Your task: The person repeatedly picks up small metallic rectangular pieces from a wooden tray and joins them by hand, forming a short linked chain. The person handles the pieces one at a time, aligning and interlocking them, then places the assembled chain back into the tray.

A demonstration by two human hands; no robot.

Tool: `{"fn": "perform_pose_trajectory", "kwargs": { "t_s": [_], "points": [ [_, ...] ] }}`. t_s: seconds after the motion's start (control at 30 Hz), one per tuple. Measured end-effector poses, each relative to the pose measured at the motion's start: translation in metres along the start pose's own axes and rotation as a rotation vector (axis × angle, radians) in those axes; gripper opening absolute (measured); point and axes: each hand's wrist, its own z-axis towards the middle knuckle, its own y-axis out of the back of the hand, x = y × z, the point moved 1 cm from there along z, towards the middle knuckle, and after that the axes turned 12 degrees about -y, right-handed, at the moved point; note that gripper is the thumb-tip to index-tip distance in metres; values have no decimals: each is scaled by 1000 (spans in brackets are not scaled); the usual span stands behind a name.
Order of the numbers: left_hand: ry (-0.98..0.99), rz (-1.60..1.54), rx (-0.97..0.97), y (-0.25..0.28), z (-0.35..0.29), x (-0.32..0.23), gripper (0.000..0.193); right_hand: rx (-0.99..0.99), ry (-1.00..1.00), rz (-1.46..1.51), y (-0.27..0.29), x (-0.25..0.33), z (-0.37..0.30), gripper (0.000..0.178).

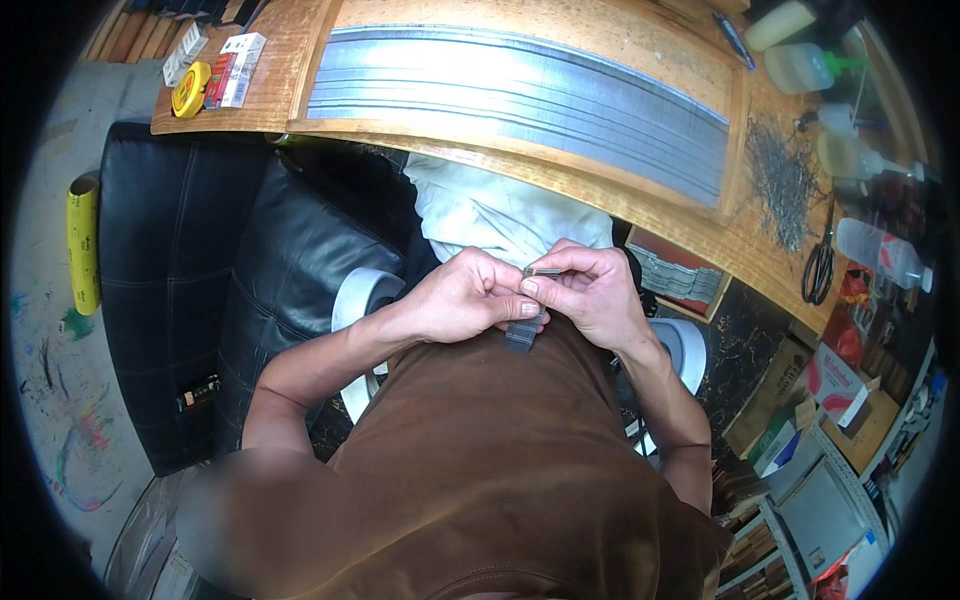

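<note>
In front of my brown apron, both hands meet around a small dark-grey strip with fine cross lines. Its lower end sticks out below my fingers. My left hand pinches it between thumb and fingers. My right hand has thumb and fingertips closed on its upper end, where a thin, light-edged piece shows. The fingers cover most of the strip, so its full length is hidden. Past my hands, a white cloth hangs below the table's edge.
A wooden table holds a framed tray of grey metal strips, a heap of thin wires, black scissors, bottles and a yellow tape measure. An open drawer sits under it; a black sofa stands left.
</note>
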Motion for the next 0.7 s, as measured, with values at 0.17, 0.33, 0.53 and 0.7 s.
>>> {"fn": "perform_pose_trajectory", "kwargs": {
  "t_s": [0.17,0.33,0.53,0.7],
  "points": [
    [-5,-48,-38,0,-1,3,16,-6,6,38,1,-3,0,10],
    [-10,57,-128,3,-7,1,14,-54,11,-33,7,-9,1,11],
    [36,138,-122,9,-4,-12,14,-99,32,-4,3,-12,0,17],
    [-192,329,-108,14,26,-77,14,-165,-45,-88,9,-12,-6,18]
  ]
}}
